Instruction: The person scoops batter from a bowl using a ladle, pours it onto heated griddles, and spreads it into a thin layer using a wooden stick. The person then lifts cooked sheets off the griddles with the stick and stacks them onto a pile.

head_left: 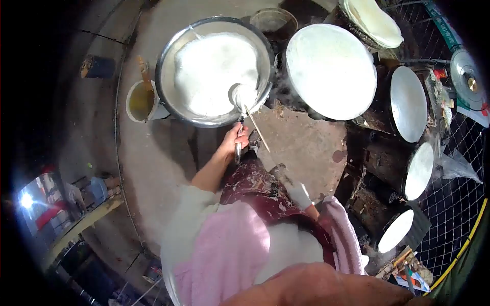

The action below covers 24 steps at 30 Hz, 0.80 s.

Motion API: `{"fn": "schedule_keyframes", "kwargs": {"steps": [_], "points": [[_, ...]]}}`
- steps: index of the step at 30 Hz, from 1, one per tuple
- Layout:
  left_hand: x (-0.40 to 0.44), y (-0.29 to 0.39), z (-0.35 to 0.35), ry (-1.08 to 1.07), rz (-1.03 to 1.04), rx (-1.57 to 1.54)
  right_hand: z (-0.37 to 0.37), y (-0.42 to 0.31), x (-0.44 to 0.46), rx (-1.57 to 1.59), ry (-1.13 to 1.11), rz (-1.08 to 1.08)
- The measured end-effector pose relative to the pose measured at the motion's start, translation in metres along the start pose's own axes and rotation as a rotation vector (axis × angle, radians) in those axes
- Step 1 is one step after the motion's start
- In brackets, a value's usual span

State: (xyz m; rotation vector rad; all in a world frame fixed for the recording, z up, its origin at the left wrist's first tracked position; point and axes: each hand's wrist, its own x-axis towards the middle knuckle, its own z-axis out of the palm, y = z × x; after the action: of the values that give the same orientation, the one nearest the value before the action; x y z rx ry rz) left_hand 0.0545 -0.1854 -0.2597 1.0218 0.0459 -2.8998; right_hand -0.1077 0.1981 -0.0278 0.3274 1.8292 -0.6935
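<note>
Basin (168, 71): one, wide, steel, on the far side of the scene, left of centre.
White mixture (214, 66): a broad pool inside that basin, bare metal showing around it.
Large round top (332, 71): one, white, right of the basin.
Smaller round tops: three, pale, in a line down the right side, the farthest (408, 104) greyer than the nearest (396, 231).
Bucket (159, 112): one, pale, just left of the basin, yellowish liquid inside.
Ladle (242, 96): one, its bowl in the basin's near right part, handle reaching over the rim.
Right hand (296, 189): pale-gloved, low beside the leg; cannot tell whether it holds anything.
Left hand (236, 140): bare, fingers wrapped around the ladle's handle.
Stick (258, 130): one, thin, upper end at the ladle, lower end slanting near and right.
</note>
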Motion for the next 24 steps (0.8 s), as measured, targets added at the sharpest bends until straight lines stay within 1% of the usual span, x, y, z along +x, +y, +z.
{"fn": "schedule_keyframes", "kwargs": {"steps": [1,2,3,4,6,7,9,10,12,13,14,15,16,17,18,19,20,21,22,24], "points": [[-0.007,-0.012,0.013,-0.112,0.009,-0.112,-0.012,0.009,-0.003,-0.021,-0.049,-0.136],[-0.015,-0.023,0.024,-0.222,0.013,-0.224,-0.022,0.022,-0.004,-0.133,-0.048,-0.342],[-0.019,-0.030,0.029,-0.401,-0.008,-0.358,-0.032,0.036,-0.005,-0.242,-0.021,-0.548],[-0.029,-0.035,0.043,-0.468,0.021,-0.464,-0.035,0.049,-0.002,-0.440,0.066,-0.826],[-0.057,-0.035,0.079,-0.492,0.006,-0.513,-0.042,0.068,-0.013,-0.409,0.168,-0.794],[-0.077,-0.033,0.103,-0.610,-0.077,-0.521,-0.038,0.041,-0.054,-0.184,0.161,-0.493],[-0.124,-0.022,0.154,-0.576,-0.031,-0.518,-0.022,0.019,-0.077,0.027,0.107,-0.312],[-0.148,-0.015,0.176,-0.575,-0.012,-0.490,-0.012,0.012,-0.076,0.012,0.074,-0.435],[-0.195,-0.001,0.219,-0.595,0.072,-0.140,0.009,-0.008,-0.065,-0.019,0.008,-0.691],[-0.209,0.011,0.229,-0.559,0.190,0.024,0.020,-0.016,-0.058,-0.032,-0.025,-0.818],[-0.227,0.023,0.242,-0.523,0.249,0.165,0.030,-0.023,-0.048,-0.044,-0.054,-0.945],[-0.234,0.035,0.252,-0.511,0.394,0.347,0.038,-0.010,-0.017,0.216,-0.107,-1.076],[-0.237,0.050,0.259,-0.494,0.538,0.519,0.035,0.007,0.010,0.297,-0.013,-1.119],[-0.225,0.074,0.258,-0.563,0.532,0.491,0.034,0.005,0.014,0.371,0.050,-1.123],[-0.224,0.084,0.272,-0.488,0.557,0.422,0.031,0.000,0.020,0.447,0.116,-1.128],[-0.212,0.110,0.279,-0.488,0.517,0.357,0.029,-0.004,0.034,0.432,0.207,-1.132],[-0.199,0.131,0.284,-0.483,0.465,0.290,0.025,-0.004,0.052,0.497,0.217,-1.167],[-0.199,0.127,0.310,-0.347,0.615,0.330,0.021,-0.016,0.046,0.565,0.215,-1.042],[-0.193,0.131,0.326,-0.271,0.624,0.318,0.017,-0.021,0.045,0.573,0.229,-1.012],[-0.168,0.129,0.334,-0.025,0.817,0.600,0.009,-0.031,0.043,0.590,0.254,-0.952]]}}
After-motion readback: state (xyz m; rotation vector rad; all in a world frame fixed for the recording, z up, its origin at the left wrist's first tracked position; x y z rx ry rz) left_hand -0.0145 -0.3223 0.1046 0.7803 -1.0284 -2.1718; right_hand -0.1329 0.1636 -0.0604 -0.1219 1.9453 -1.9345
